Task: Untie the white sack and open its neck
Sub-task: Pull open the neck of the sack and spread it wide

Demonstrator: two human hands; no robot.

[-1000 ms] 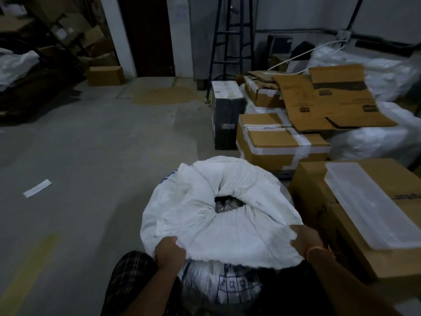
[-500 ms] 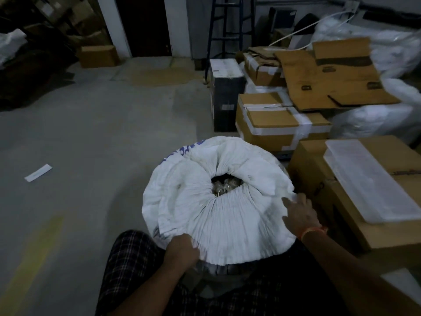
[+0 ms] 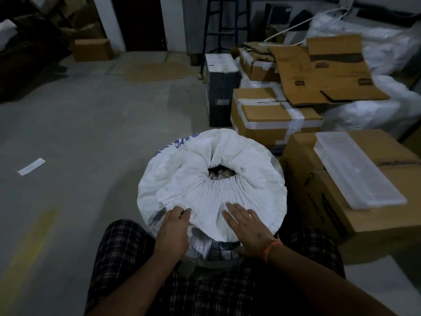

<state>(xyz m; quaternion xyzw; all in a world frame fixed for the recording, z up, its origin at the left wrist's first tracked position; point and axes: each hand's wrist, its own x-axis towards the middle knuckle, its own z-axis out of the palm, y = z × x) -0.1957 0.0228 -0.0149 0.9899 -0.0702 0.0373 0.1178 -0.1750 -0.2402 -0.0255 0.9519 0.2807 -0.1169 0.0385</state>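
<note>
— Both hands sit on the near edge of the big white woven plastic sack (image 3: pixel 211 190), right?

— Yes. Her or his left hand (image 3: pixel 174 226) pinches a fold of the folded-down collar between thumb and curled fingers, while the right hand (image 3: pixel 247 226) lies flat on the fabric, fingers straight and slightly spread, gripping nothing.

— Why that arrangement?

— My guess: the flat palm pins the pleated collar down so the pinching hand can drag the cloth outward and widen the mouth.

— Where is the sack itself?

— On the grey concrete floor (image 3: pixel 91 133), right against the person's knees in the dark checked trousers (image 3: pixel 127 258), just beside the large brown cardboard box (image 3: pixel 341 224) carrying the clear plastic lid (image 3: pixel 355 169).

— Which way does it point?

— It stands upright, long axis vertical, its mouth facing straight up at the camera. The dark opening (image 3: pixel 222 173) lies a little beyond the middle, with pleats radiating out from it.

— Is it untied?

— No cord shows, and something can be made out inside, so I judge the tie is off; the neck is only partly open.
</note>
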